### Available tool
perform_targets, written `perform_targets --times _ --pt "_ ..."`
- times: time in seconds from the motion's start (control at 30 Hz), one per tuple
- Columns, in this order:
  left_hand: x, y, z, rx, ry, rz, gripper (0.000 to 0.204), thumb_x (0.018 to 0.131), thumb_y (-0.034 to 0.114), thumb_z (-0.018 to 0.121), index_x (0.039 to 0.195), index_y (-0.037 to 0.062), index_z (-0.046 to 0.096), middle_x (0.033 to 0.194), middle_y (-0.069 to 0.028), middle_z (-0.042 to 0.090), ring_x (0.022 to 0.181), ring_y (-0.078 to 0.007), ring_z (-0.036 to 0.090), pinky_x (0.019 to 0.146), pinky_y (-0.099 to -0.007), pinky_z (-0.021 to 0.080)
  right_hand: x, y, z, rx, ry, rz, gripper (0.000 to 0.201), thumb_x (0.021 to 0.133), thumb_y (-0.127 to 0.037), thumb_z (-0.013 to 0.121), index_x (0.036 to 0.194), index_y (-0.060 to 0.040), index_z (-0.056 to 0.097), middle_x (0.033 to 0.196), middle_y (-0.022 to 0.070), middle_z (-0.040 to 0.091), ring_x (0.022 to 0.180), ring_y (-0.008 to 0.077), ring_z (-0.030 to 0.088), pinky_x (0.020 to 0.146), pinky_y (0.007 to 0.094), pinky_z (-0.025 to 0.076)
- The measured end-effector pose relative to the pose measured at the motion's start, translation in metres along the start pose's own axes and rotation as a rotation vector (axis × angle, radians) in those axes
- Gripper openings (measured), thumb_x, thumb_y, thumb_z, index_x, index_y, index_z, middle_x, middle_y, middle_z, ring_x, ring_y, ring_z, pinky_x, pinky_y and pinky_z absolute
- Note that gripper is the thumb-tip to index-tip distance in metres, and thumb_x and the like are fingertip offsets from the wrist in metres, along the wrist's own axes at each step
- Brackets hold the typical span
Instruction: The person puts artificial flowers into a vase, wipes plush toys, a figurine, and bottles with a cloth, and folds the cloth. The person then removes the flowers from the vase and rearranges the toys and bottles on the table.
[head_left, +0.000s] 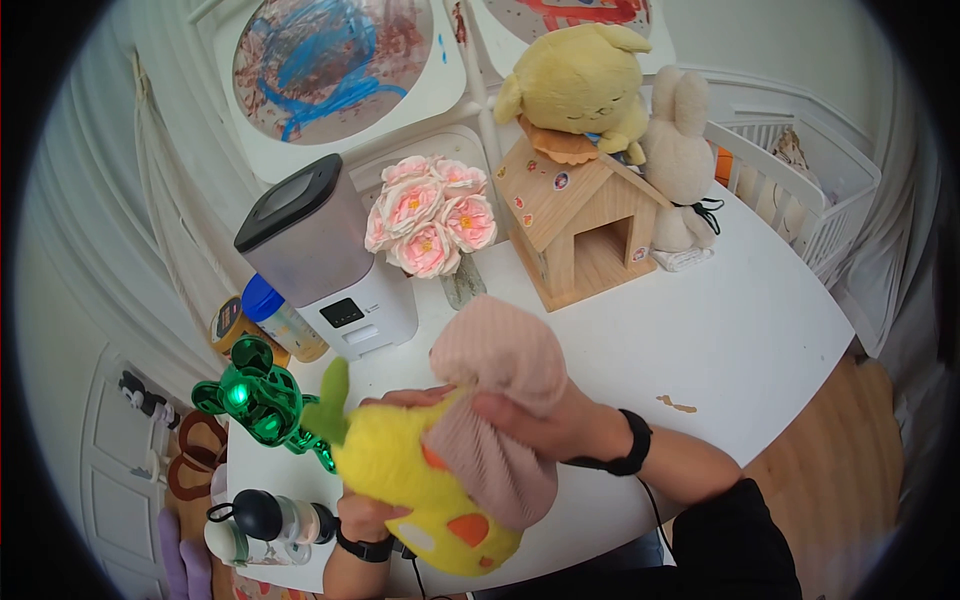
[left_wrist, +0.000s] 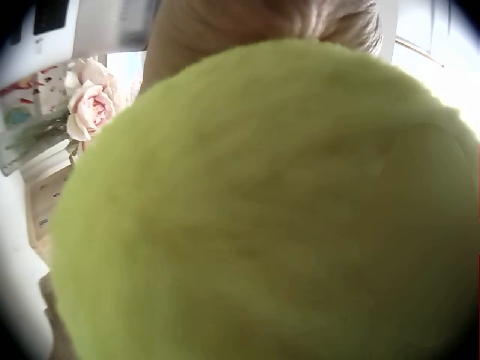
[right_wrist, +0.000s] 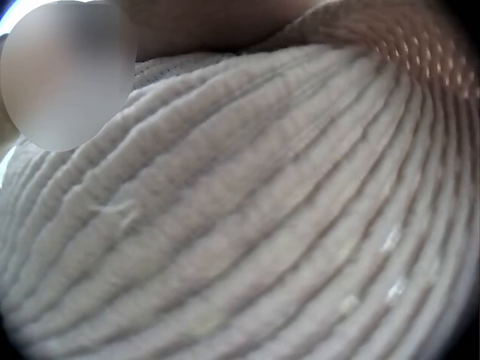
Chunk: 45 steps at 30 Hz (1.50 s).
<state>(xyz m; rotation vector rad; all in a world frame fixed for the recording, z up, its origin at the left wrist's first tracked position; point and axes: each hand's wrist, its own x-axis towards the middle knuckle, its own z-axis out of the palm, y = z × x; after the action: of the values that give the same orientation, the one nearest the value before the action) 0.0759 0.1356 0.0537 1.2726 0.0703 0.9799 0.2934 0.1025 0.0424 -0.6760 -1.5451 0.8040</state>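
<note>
Paintings hang on the pale wall point(head_left: 770, 50) behind a white tabletop point(head_left: 750, 350). On it stand a wooden house point(head_left: 550, 210) and a grey-and-white dispenser point(head_left: 320, 240), with flowers point(head_left: 430, 220) between them and a green bear point(head_left: 262, 400) at the near left.

The yellow plush point(head_left: 390, 455) is held up over the near part of the tabletop, just beside the bear. Its long axis runs aslant: the end with the green leaf point(head_left: 328, 405) points to the far left, the rounded end to the near right, and its orange patches face up toward the head view. The ribbed pink cloth point(head_left: 500, 355) lies against its right side, bunched in the middle.

The left hand point(head_left: 368, 508) grips the plush low on its left side, fingers bent against the fur. The right hand point(head_left: 545, 420) pinches the cloth, thumb on top.

The step in hand seems to be handling plush and cloth together, one in each hand. Any further move calls for a steady hold on the plush and a light one on the cloth, since both look soft and likely to give.
</note>
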Motion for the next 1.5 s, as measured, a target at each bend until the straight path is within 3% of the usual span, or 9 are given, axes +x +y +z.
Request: perform_targets --times 0.17,0.3,0.43,0.6,0.8,0.9,1.13,1.4,1.5 --pt "-0.001 0.001 0.003 0.026 -0.159 0.205 0.075 0.072 0.051 0.079 0.128 0.0117 0.047 0.129 -0.0138 0.052 0.132 -0.0437 0.044 0.111 -0.0634 0.033 0.007 0.023 -0.023 0.401 0.142 0.349 0.042 0.098 -0.027 0.061 0.129 0.0007 0.057 0.12 0.0174 0.065 0.102 0.0332 0.063 0.091 0.033 0.049" --pt "-0.002 0.008 0.008 -0.224 -0.143 0.304 0.065 0.079 0.05 0.079 0.126 0.0152 0.051 0.134 -0.0131 0.052 0.138 -0.0436 0.039 0.114 -0.0645 0.03 -0.015 0.027 -0.043 -0.933 -0.411 0.61 0.047 0.082 -0.027 0.074 0.121 -0.0037 0.062 0.11 0.0185 0.067 0.096 0.0395 0.065 0.082 0.0427 0.053" --pt "-0.007 0.013 0.014 -0.182 0.03 0.296 0.061 0.076 0.046 0.077 0.122 0.0133 0.051 0.13 -0.0171 0.052 0.137 -0.0461 0.036 0.111 -0.0675 0.031 -0.057 -0.027 -0.068 -1.108 -0.367 0.587 0.084 0.063 -0.004 0.077 0.141 -0.0043 0.044 0.125 0.0194 0.054 0.107 0.039 0.061 0.087 0.0444 0.051" --pt "0.001 0.004 0.02 -0.087 -0.263 0.138 0.059 0.074 0.037 0.076 0.12 0.0083 0.054 0.132 -0.0231 0.049 0.138 -0.0464 0.035 0.111 -0.0642 0.032 -0.079 -0.095 -0.091 -0.56 -0.373 0.239 0.101 0.072 -0.018 0.087 0.154 -0.0078 0.029 0.128 0.0164 0.05 0.106 0.0312 0.06 0.096 0.0383 0.047" --pt "0.02 -0.004 0.067 0.01 -0.601 0.051 0.062 0.079 0.027 0.077 0.131 0.0073 0.05 0.139 -0.0198 0.047 0.137 -0.0416 0.041 0.111 -0.0572 0.036 -0.102 -0.084 -0.082 -0.012 -0.415 0.525 0.072 0.082 -0.012 0.082 0.143 -0.0028 0.045 0.13 0.0079 0.061 0.118 0.0123 0.055 0.1 0.031 0.045" --pt "0.025 0.009 0.083 0.342 -0.068 -0.271 0.097 0.078 0.025 0.08 0.153 0.0019 0.021 0.149 -0.0178 0.039 0.142 -0.0278 0.037 0.115 -0.0449 0.033 -0.109 -0.073 -0.108 -0.008 -0.063 0.35 0.064 0.084 -0.008 0.08 0.14 -0.0022 0.049 0.128 0.0059 0.063 0.114 0.0112 0.057 0.099 0.0293 0.046" --pt "0.094 -0.072 0.079 1.101 -0.103 0.165 0.096 0.072 0.017 0.088 0.148 0.0029 0.031 0.146 -0.0179 0.041 0.138 -0.033 0.04 0.115 -0.0431 0.032 -0.08 -0.053 -0.171 -0.314 0.222 0.214 0.068 0.082 0.0 0.074 0.143 -0.0034 0.045 0.135 0.0111 0.059 0.127 0.0181 0.053 0.108 0.0337 0.04" --pt "0.169 -0.132 0.09 1.008 0.048 0.196 0.079 0.081 0.022 0.083 0.141 0.0008 0.037 0.136 -0.0185 0.05 0.125 -0.0285 0.052 0.104 -0.0398 0.044 -0.065 -0.011 -0.249 -0.417 0.246 0.228 0.067 0.083 -0.01 0.078 0.141 -0.0026 0.047 0.131 0.0111 0.061 0.121 0.0212 0.056 0.105 0.0337 0.042" --pt "0.187 -0.132 0.089 0.604 0.112 -0.216 0.06 0.095 0.025 0.069 0.139 0.0007 0.036 0.128 -0.0141 0.052 0.119 -0.0196 0.055 0.098 -0.033 0.049 -0.064 -0.009 -0.26 -0.265 0.215 0.373 0.062 0.084 -0.018 0.08 0.136 -0.0001 0.051 0.122 0.0106 0.065 0.113 0.0188 0.059 0.101 0.0325 0.044"
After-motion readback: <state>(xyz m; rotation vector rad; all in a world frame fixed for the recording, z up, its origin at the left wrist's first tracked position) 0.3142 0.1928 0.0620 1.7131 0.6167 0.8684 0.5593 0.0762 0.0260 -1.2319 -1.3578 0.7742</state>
